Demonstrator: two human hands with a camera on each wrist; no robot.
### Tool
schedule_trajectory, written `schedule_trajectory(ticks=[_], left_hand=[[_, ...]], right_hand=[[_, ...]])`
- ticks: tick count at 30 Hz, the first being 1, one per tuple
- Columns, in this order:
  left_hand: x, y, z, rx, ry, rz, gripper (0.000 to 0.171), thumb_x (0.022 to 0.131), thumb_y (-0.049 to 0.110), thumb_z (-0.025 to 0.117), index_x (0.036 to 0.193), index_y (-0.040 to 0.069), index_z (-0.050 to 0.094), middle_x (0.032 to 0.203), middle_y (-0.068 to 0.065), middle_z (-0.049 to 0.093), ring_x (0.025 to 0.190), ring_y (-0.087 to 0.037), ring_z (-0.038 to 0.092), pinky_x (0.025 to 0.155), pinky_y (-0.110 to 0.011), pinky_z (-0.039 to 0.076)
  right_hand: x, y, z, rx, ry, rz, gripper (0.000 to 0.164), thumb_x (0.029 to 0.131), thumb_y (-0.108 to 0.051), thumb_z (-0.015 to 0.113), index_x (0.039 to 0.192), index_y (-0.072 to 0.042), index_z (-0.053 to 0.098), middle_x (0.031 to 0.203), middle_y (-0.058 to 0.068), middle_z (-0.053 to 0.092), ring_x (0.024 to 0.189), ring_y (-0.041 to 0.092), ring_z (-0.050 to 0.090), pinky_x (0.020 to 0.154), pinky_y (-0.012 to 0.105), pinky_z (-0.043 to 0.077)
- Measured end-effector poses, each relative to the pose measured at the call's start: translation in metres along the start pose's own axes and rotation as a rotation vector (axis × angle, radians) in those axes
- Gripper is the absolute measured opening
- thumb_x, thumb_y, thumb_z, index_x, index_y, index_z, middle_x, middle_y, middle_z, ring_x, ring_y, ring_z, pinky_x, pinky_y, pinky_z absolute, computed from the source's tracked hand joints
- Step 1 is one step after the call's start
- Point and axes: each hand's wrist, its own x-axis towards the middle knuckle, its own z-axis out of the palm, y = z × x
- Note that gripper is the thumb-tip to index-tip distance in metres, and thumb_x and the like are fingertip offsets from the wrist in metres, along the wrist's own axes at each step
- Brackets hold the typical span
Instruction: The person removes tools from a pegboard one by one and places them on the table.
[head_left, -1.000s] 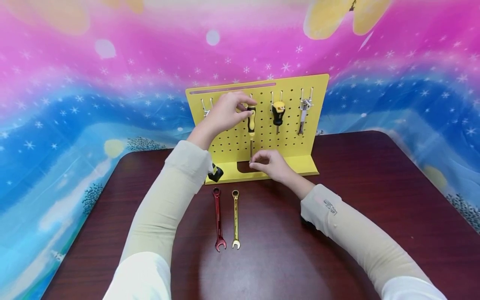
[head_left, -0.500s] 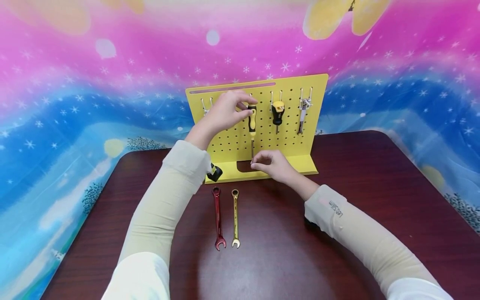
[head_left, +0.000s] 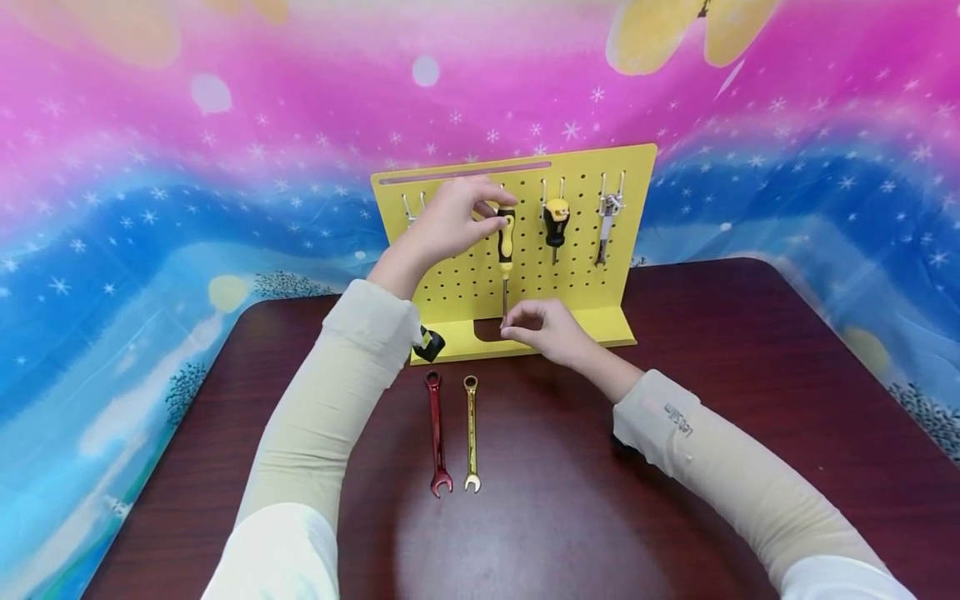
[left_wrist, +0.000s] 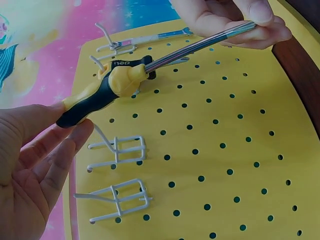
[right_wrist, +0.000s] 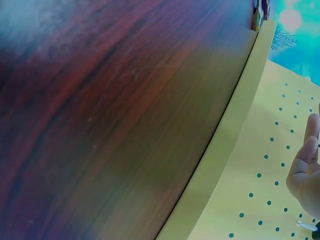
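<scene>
A long screwdriver (head_left: pixel 506 237) with a yellow and black handle hangs upright in front of the yellow pegboard (head_left: pixel 457 287). My left hand (head_left: pixel 453 218) pinches the butt of its handle between thumb and fingers, plain in the left wrist view. Down at the tip of the shaft (left_wrist: pixel 200 47), my right hand (head_left: pixel 551 329) pinches it with thumb and fingertips. Only part of the right hand (right_wrist: pixel 305 175) shows at the edge of the right wrist view. White wire hooks (left_wrist: pixel 117 150) stick out of the board beside the screwdriver.
A stubby screwdriver (head_left: pixel 557 221) and a small adjustable wrench (head_left: pixel 606 225) hang on the board's right half. Red (head_left: pixel 437 437) and gold (head_left: pixel 471 433) wrenches lie on the dark wooden table (head_left: pixel 555 508). A black and yellow object (head_left: pixel 430 344) sits by the left sleeve.
The screwdriver has shifted very slightly to the right, still held at both ends. My right forearm has edged a little to the right.
</scene>
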Motion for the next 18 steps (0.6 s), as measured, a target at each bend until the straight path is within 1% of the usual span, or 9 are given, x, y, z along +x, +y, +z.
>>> schedule_trajectory(ticks=[5,8,11,18], left_hand=[[-0.003,0.000,0.000,-0.001,-0.001,0.012,0.034,0.098,0.015,0.063,0.131,0.008,0.065,0.136,-0.007,0.062,0.111,-0.023,0.067,0.095,-0.033,0.056],[-0.004,0.000,0.000,-0.011,-0.004,0.006,0.034,0.098,0.015,0.064,0.131,0.008,0.065,0.136,-0.006,0.062,0.111,-0.022,0.067,0.095,-0.033,0.056],[-0.006,-0.002,0.002,-0.017,-0.013,-0.009,0.035,0.098,0.016,0.064,0.132,0.008,0.064,0.137,-0.006,0.061,0.112,-0.021,0.067,0.095,-0.034,0.056],[-0.010,-0.005,0.004,-0.025,-0.027,-0.031,0.036,0.098,0.019,0.063,0.133,0.010,0.064,0.137,-0.005,0.061,0.114,-0.021,0.065,0.094,-0.036,0.056]], right_hand=[[-0.004,-0.003,-0.001,0.002,-0.014,-0.043,0.008,0.091,-0.009,0.071,0.090,-0.001,0.071,0.090,0.012,0.072,0.083,0.015,0.065,0.075,0.021,0.053],[-0.007,-0.004,0.000,0.006,-0.023,-0.058,0.007,0.091,-0.007,0.071,0.089,0.000,0.071,0.090,0.012,0.072,0.082,0.013,0.066,0.075,0.020,0.054],[-0.011,-0.005,0.001,-0.003,-0.033,-0.067,0.006,0.090,-0.006,0.071,0.088,-0.001,0.071,0.090,0.011,0.073,0.083,0.011,0.066,0.076,0.022,0.055],[-0.018,-0.005,-0.001,-0.050,-0.049,-0.065,0.005,0.090,-0.008,0.071,0.086,-0.005,0.071,0.090,0.008,0.073,0.090,0.017,0.066,0.087,0.036,0.053]])
